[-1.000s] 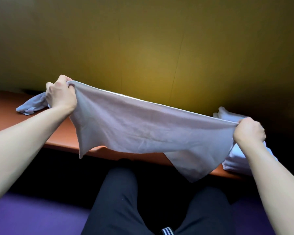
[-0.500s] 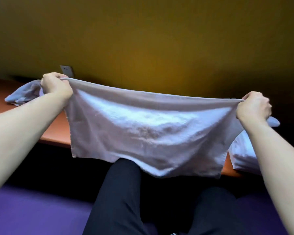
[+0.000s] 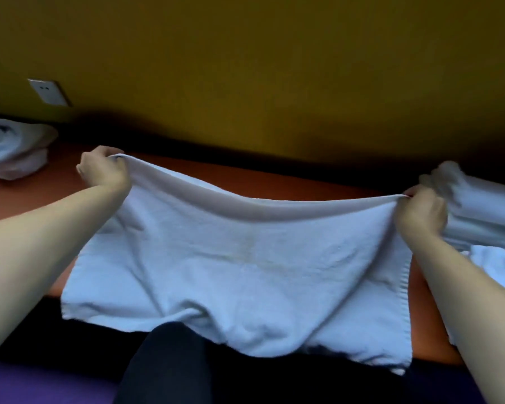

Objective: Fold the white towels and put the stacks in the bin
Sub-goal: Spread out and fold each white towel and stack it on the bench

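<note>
Far left on the reddish-brown counter (image 3: 245, 177): a crumpled white towel heap (image 3: 11, 150), lying near the back edge, well apart from the hands. Above it, on the mustard-yellow wall (image 3: 274, 68), a white socket plate (image 3: 48, 91). Dark shadow along the seam between wall and counter.

Next, the left hand (image 3: 102, 170), fingers curled tight round the far left corner of the white towel (image 3: 239, 266), lifted just above the counter. From there, the towel's far edge sagging in a shallow curve across to the right hand (image 3: 420, 211), fingers likewise pinched closed on the far right corner. Towel spread wide between both hands, its body draped over the counter, its near edge hanging past the front lip and resting over a knee in dark trousers (image 3: 164, 363). Stitched hem visible down the right side.

Far right, just behind and touching the right hand, a blurred pile of white towels (image 3: 478, 211), with more white cloth (image 3: 496, 266) below it by the right forearm; whether folded or loose, cannot tell.

Below the counter, darkness, then a strip of purple floor (image 3: 41, 383) at lower left.
</note>
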Motion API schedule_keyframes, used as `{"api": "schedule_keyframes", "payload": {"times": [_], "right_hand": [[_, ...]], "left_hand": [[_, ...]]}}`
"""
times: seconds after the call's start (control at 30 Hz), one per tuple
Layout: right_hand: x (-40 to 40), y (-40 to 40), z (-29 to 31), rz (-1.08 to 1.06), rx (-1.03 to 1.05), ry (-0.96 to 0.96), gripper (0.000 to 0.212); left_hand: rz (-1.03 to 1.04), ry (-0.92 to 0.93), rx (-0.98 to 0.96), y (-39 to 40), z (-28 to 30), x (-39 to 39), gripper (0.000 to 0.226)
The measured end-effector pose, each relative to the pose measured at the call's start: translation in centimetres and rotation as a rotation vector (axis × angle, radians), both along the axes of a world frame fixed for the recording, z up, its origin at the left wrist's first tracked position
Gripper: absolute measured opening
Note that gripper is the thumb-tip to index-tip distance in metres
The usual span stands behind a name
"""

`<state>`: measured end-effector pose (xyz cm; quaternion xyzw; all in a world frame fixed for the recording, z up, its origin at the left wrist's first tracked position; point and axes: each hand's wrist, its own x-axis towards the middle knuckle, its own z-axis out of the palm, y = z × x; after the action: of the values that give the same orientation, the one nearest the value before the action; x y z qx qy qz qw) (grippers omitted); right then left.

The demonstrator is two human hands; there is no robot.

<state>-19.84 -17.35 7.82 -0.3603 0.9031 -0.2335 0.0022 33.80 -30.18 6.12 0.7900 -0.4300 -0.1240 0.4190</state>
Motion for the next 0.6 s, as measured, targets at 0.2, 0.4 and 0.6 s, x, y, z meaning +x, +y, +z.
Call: {"api": "schedule_keyframes", "payload": {"times": [0.2, 0.4, 0.6], "right_hand": [[-3.8, -4.7, -4.5, 0.045, 0.063, 0.090, 0.027], [-4.9, -7.1, -8.1, 0.192, 0.135, 0.089, 0.043], [-1.6, -2.9, -12.8, 0.430, 0.215, 0.113, 0.053]], "left_hand": [[-0.052, -0.130, 0.057, -6.0, -4.1, -2.2, 0.030], [-0.109, -0.206, 0.250, -6.8, -6.5, -4.6, 0.069], [-0.560, -0.548, 0.303, 1.6, -10.8, -10.1, 0.057]]}}
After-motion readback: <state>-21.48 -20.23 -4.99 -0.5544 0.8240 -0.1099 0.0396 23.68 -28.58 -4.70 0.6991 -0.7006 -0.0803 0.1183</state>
